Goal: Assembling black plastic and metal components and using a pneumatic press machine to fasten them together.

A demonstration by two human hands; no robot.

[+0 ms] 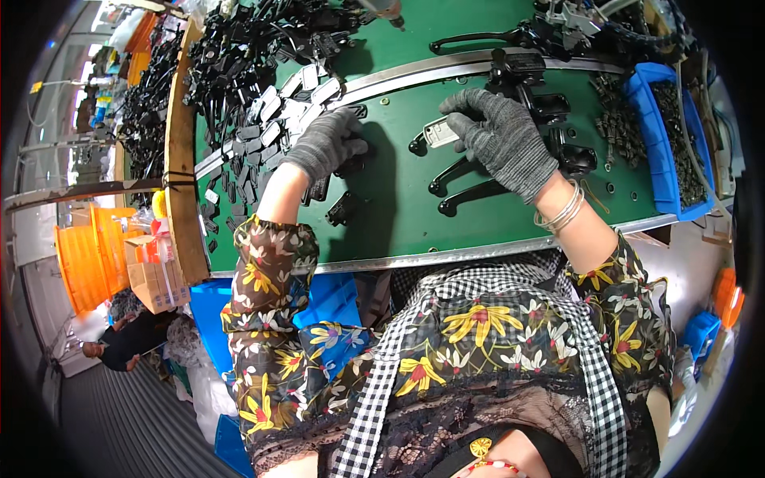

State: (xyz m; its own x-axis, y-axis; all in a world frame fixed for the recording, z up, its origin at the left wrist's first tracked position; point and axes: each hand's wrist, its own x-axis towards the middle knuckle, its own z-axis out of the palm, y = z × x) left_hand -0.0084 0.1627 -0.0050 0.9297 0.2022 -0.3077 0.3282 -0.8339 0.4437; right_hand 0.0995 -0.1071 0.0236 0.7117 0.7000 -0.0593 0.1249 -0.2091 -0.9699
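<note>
My right hand, in a dark grey knit glove, grips a small pale rectangular plate between thumb and fingers. The plate is over the green work surface, beside black brake levers with attached housings. My left hand, gloved alike, is at the edge of a pile of small black rectangular pieces and pale silver plates. Its fingers curl inward, and what they hold is mostly hidden. A black part shows just below those fingers, and a small black block lies nearer to me.
A metal strip crosses the table. Black parts are heaped at the far left beside a wooden board. At right stands a blue bin of small parts, with loose hardware beside it. A person is at the lower left.
</note>
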